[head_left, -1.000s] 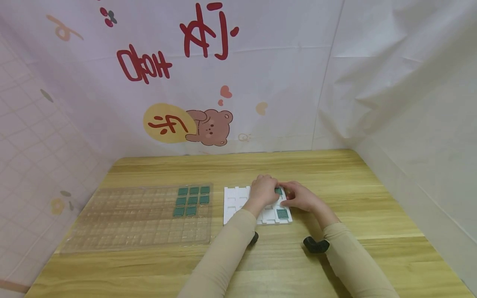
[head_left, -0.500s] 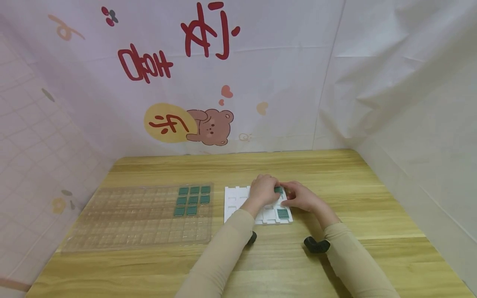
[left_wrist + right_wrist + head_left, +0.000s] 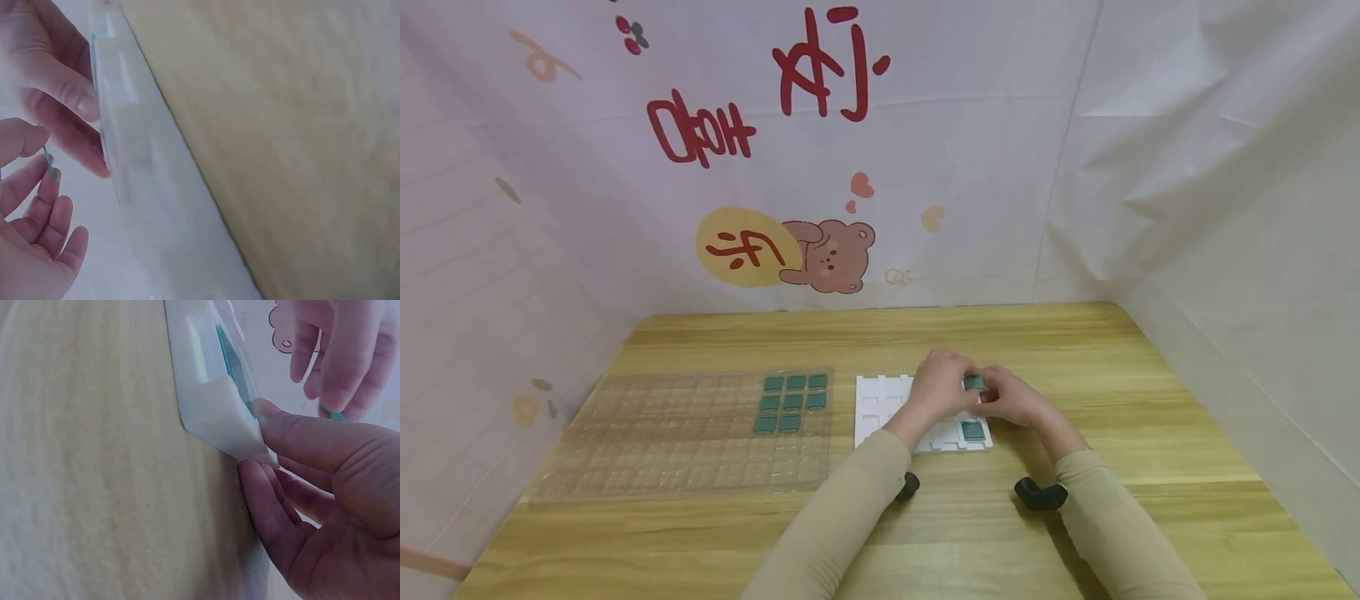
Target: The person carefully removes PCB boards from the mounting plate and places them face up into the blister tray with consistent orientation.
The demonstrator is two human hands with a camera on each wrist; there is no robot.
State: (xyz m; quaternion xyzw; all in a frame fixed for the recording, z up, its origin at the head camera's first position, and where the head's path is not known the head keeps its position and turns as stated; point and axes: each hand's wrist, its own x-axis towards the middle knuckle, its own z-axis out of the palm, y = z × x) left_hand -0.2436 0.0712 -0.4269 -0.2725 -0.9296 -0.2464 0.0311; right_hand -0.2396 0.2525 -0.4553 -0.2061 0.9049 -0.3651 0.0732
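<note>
A white slotted tray (image 3: 870,388) lies at the middle of the table. My left hand (image 3: 942,387) is over its far right part, pinching a thin green square chip (image 3: 973,382) between thumb and fingers. In the left wrist view that chip (image 3: 49,161) shows edge-on, raised off the tray. My right hand (image 3: 1017,397) grips the tray's right edge; the right wrist view has its thumb on the top and its fingers against the side. Another green chip (image 3: 973,431) sits in the tray's near right slot. My left forearm and hand hide part of the tray.
Left of the white tray lies a wide clear plastic tray (image 3: 662,433), with several green chips (image 3: 792,401) in its right-hand pockets. Black wrist-camera mounts (image 3: 1040,494) hang beneath both forearms. A printed cloth (image 3: 970,150) stands behind the wooden table (image 3: 970,533).
My left hand has shifted slightly right, and the chip it pinches is now raised and tilted near the tray's far right corner. My right hand has barely moved. The head view has shifted a little.
</note>
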